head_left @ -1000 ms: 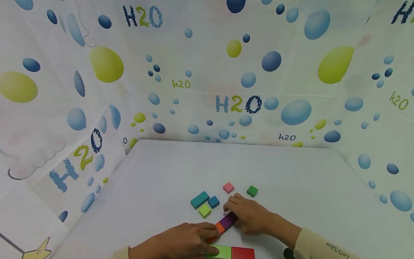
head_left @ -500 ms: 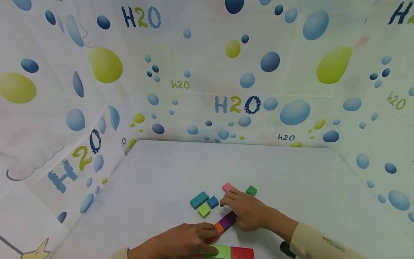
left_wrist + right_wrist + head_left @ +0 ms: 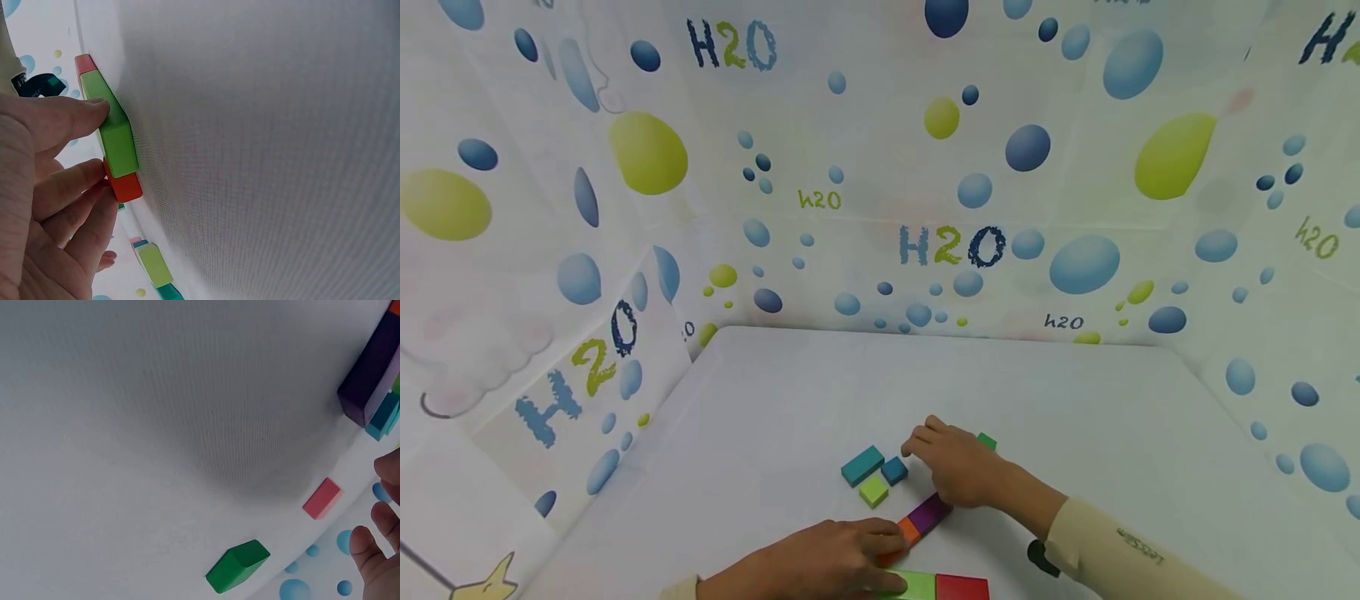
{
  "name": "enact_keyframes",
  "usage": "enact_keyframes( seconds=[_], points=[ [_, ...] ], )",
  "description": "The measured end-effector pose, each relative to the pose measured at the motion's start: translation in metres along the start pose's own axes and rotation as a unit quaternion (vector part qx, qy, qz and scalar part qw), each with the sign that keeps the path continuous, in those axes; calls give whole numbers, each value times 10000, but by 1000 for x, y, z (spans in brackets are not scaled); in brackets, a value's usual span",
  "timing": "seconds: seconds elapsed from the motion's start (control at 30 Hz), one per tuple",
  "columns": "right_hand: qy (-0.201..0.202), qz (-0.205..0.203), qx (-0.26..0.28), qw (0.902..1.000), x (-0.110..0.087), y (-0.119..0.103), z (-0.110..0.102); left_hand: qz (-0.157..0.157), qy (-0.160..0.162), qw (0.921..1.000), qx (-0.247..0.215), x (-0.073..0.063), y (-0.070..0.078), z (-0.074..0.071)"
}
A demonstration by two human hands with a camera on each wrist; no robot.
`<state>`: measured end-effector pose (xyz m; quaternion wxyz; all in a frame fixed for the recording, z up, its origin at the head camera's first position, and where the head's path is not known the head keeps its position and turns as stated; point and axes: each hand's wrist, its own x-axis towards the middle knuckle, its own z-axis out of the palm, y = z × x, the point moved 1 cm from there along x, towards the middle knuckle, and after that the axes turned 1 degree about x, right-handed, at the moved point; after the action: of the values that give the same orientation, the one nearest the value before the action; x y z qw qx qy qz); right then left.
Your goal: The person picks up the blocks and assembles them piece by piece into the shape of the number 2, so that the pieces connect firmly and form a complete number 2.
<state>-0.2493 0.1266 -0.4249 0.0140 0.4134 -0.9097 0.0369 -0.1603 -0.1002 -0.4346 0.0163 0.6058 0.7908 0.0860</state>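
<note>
Crowding around the right grip [image 3: 953, 462], tbh, with parted fingers and nothing in hold. Looks aimed at the pink block [image 3: 322, 498], just off the fingertips. With a sloppy pinch, may just flick it farther away. Can also clip the blue block [image 3: 894, 471] just left of those fingers, or the dark green block [image 3: 237, 565] just right, by reaching too wide. On pulling back low, might drag the purple block [image 3: 930, 512] near the heel of the grip away from the orange block [image 3: 910, 531]. As for the left grip [image 3: 831, 557], seems unclenched, with thumb on the light green block [image 3: 919, 586] and fingertips against the orange one. Could skew both, plus the red block [image 3: 964, 587] beyond the thumb, by pressing sideways.
</note>
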Motion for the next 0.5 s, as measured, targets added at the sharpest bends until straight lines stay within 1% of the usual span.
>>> enact_keyframes(
  seconds=[0.17,0.33,0.5],
  points=[
    [85,102,-127,9998,1,5,2,5,8,10000,25,1,0,1],
    [73,155,-230,9996,1,9,7,44,30,10000,83,1,0,1],
    [-14,173,43,9998,6,7,7,33,8,10000,21,1,0,1]
  ],
)
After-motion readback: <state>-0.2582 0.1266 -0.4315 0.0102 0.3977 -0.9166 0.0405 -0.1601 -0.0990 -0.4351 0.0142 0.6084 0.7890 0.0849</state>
